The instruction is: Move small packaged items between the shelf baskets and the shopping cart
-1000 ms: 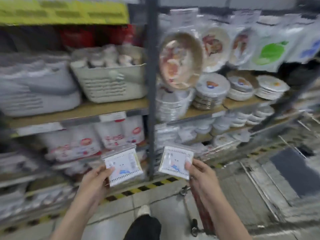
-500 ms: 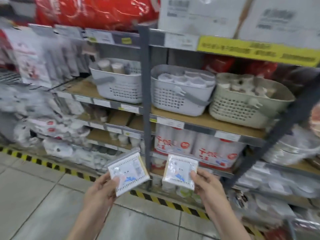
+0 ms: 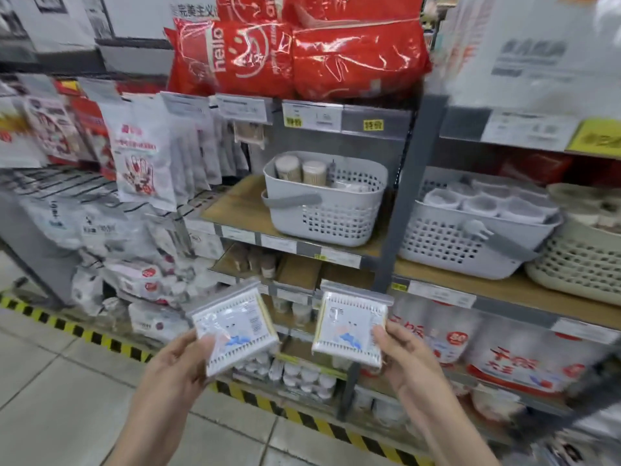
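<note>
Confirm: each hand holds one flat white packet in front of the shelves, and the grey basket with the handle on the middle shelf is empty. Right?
Not quite. The grey basket is not empty: the head view shows round tubs standing in its back left corner. The rest holds: the left hand and the right hand each have a grip on one flat white packet, left packet and right packet, in front of the shelves.

Glossy clear plastic wraps both small packets (image 3: 235, 331) (image 3: 351, 329). The baskets (image 3: 336, 216) are matt perforated plastic, the shelf boards (image 3: 235, 203) bare wood, the red bags (image 3: 302, 52) shiny film.
</note>
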`<state>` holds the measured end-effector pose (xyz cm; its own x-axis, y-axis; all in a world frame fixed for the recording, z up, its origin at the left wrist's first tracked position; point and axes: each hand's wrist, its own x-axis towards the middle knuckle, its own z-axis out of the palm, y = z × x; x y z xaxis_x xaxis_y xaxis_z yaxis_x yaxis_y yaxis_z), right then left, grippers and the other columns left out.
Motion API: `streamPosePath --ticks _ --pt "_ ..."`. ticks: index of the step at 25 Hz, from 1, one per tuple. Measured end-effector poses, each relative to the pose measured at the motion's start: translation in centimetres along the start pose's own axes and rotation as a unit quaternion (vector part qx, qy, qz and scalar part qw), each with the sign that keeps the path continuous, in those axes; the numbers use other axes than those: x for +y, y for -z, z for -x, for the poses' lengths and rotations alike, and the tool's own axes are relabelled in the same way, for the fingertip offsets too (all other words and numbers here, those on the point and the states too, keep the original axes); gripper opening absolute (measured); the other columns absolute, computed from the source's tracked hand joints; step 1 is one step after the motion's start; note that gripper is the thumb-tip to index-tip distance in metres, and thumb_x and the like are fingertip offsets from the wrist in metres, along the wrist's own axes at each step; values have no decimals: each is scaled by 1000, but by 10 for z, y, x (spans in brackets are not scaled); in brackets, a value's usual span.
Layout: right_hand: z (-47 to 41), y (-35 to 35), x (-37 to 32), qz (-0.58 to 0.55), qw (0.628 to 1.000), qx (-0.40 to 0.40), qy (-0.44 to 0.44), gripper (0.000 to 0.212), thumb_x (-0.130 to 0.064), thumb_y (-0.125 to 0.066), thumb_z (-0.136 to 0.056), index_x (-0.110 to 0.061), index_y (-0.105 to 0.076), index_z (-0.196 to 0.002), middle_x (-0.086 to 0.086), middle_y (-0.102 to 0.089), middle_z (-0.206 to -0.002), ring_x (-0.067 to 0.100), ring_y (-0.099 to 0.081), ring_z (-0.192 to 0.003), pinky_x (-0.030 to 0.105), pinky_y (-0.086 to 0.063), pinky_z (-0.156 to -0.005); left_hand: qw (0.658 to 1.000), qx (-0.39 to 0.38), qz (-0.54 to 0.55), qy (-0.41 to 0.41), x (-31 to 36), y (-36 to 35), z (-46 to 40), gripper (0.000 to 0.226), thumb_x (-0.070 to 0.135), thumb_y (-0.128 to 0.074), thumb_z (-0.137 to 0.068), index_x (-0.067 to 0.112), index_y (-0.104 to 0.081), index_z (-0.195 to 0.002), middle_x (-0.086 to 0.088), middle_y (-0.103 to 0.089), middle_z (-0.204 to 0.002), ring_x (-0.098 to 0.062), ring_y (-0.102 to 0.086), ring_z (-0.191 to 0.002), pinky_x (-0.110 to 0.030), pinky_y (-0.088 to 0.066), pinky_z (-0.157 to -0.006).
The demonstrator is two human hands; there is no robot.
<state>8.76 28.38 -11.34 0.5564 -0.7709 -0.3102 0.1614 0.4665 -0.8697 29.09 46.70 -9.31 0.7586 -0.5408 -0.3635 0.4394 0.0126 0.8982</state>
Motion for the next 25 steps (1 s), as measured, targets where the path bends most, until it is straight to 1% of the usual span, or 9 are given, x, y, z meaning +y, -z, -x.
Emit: streamPosePath --ticks 4,7,11,14,17,20,22,24,25 --pt "-44 -27 -17 -25 1000 14 9 35 -16 -68 -69 -1 -66 -100 17 -72 -98 23 -72 -81 26 -57 -57 1000 -22 2 -3 33 -20 -46 19 14 -62 -85 14 -62 -104 -8 -74 -93 -23 -69 -86 -33 -50 -71" --pt "-87 -50 -37 -21 999 15 38 50 -31 -89 -49 -6 -72 -89 15 -73 -93 22 -71 -79 27 -57 -61 999 -22 5 -30 68 -39 -86 8 12 -61 -86 18 -62 -92 -2 -75 -79 -21 -67 -80 -35 -49 -73" --pt "-141 -72 -70 6 995 60 82 29 -19 -68 -72 -5 -67 -97 16 -72 -97 25 -70 -88 37 -56 -79 996 -32 -28 -82 117 -63 -142 9 14 -61 -86 20 -64 -93 5 -75 -79 -15 -70 -74 -30 -51 -69" --pt "-178 -84 -97 35 982 125 139 23 -19 -68 -77 -11 -66 -99 11 -72 -99 21 -67 -92 39 -52 -85 986 -54 -70 -138 145 -89 -181 13 12 -60 -87 22 -65 -95 11 -74 -81 -4 -70 -69 -24 -53 -60" --pt "-208 -98 -115 55 957 195 206 15 -17 -65 -86 -18 -63 -101 -2 -68 -95 10 -63 -85 24 -49 -74 966 -83 -114 -215 162 -112 -217 17 7 -58 -89 18 -67 -98 10 -74 -84 -4 -69 -72 -13 -50 -54" --pt "-227 -112 -128 128 929 220 269 9 -20 -63 -89 -28 -61 -90 -13 -65 -89 -4 -61 -80 15 -46 -72 935 -120 -187 -278 173 -137 -252 17 7 -61 -88 18 -68 -98 4 -74 -88 -4 -68 -78 -14 -51 -59" --pt "-242 -116 -138 201 898 252 300 11 -20 -62 -90 -28 -58 -83 -18 -59 -82 -12 -57 -72 4 -40 -64 912 -143 -240 -300 172 -154 -271 15 6 -62 -88 14 -68 -98 5 -72 -88 0 -66 -76 -17 -51 -65" --pt "-261 -115 -147 256 858 312 317 7 -16 -61 -91 -14 -58 -85 -13 -54 -75 -2 -52 -65 14 -34 -54 883 -161 -307 -317 167 -168 -290 15 5 -63 -87 18 -66 -95 13 -68 -86 4 -63 -75 -17 -50 -69" --pt "-271 -112 -150 282 841 333 320 9 -16 -59 -92 -11 -57 -85 -10 -52 -72 5 -48 -64 22 -31 -57 869 -166 -339 -321 164 -173 -298 17 7 -63 -87 23 -65 -92 17 -66 -85 4 -63 -78 -19 -50 -72"
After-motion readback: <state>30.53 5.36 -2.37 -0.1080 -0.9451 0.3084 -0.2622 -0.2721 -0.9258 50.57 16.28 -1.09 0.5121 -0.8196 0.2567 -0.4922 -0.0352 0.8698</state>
